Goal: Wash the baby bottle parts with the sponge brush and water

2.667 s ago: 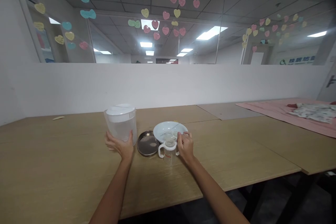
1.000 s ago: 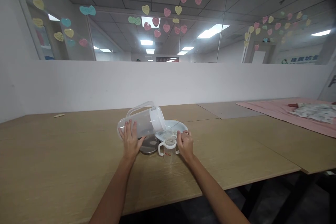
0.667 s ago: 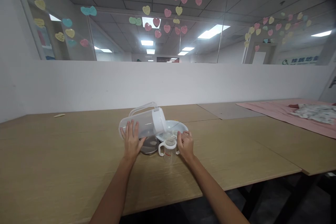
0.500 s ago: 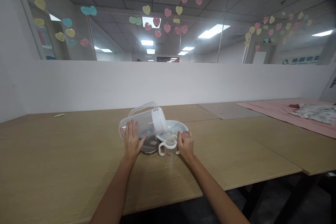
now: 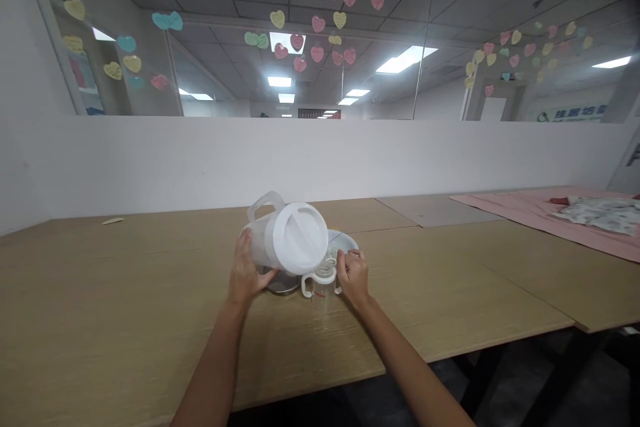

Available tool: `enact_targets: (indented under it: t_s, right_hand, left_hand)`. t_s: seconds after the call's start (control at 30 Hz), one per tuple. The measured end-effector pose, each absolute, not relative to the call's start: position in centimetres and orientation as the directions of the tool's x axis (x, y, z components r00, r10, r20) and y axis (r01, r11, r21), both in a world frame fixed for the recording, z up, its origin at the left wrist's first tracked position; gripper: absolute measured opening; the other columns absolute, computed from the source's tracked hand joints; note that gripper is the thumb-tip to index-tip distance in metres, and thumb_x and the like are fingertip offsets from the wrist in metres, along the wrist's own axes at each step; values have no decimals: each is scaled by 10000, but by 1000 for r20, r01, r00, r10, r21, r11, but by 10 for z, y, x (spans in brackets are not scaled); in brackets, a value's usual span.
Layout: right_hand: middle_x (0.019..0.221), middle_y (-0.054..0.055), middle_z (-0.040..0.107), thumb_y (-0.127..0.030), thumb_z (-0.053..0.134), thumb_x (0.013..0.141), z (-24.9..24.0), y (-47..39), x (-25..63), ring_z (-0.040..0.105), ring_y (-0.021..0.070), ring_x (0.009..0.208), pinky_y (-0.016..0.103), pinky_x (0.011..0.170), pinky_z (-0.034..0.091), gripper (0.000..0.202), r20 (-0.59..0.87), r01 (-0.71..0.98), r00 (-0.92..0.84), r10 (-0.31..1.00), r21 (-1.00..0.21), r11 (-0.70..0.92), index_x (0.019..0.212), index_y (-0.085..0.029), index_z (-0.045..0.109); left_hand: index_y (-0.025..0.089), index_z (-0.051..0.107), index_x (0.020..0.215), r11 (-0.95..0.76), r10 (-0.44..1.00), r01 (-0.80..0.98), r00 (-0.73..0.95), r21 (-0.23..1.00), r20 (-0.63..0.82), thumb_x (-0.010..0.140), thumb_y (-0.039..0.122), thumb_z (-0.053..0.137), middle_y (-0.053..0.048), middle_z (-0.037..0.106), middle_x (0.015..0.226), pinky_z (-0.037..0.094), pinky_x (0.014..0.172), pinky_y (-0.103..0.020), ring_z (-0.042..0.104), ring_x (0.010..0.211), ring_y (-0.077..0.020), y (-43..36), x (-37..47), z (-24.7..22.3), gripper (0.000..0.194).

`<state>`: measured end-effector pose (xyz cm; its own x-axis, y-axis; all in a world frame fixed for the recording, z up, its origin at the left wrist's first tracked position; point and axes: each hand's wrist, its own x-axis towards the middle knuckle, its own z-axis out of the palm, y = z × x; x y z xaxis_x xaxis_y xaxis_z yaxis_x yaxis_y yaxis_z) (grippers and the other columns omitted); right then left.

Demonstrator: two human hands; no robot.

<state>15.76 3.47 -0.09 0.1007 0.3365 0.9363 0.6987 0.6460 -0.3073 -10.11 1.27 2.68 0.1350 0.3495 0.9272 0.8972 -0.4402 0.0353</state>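
Note:
My left hand (image 5: 246, 272) is wrapped round the side of a translucent plastic pitcher (image 5: 261, 240) with a white lid. The pitcher lies tilted well over, its lid facing me and its lower edge close above a clear baby bottle (image 5: 324, 292). That bottle stands upright and uncapped on the table, with two white side handles. My right hand (image 5: 353, 275) is closed on the bottle's right handle. Behind them sits a white bowl (image 5: 345, 240) with small clear items in it, partly hidden. A round metal dish (image 5: 283, 284) shows beneath the pitcher.
The wooden table (image 5: 125, 320) runs across the view, its front edge near my forearms. A pink cloth (image 5: 525, 210) with a patterned cloth (image 5: 600, 215) on it lies at the right. A small flat piece (image 5: 113, 221) rests at the far left. Behind is a white wall (image 5: 250, 160).
The pitcher has swung round in my left hand, so its lid now faces toward me and covers part of the bowl. My right hand and the bottle have stayed put.

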Motion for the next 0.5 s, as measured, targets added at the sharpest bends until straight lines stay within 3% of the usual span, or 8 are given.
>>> enact_targets:
  t_s: [0.23,0.5]
  right_hand:
    - [436,-53,359,-237,363,913,-1,35,157,311,94,456,290,730,385,453,935,696,105,339,-312,647,462,-202,344]
    - [429,-55,354,-229,370,910,1,33,156,304,97,447,289,721,375,457,940,699,93,328,-296,651,455,-206,337]
  left_hand:
    - [93,118,1399,-418,284,907,191,-58,939,719,481,652,-261,313,1394,258,1064,-569,270,1331,-370,15,-99,27,948]
    - [86,128,1403,-421,304,906,189,-46,934,707,508,658,-259,322,1396,303,1050,-538,287,1324,-366,16,-99,26,972]
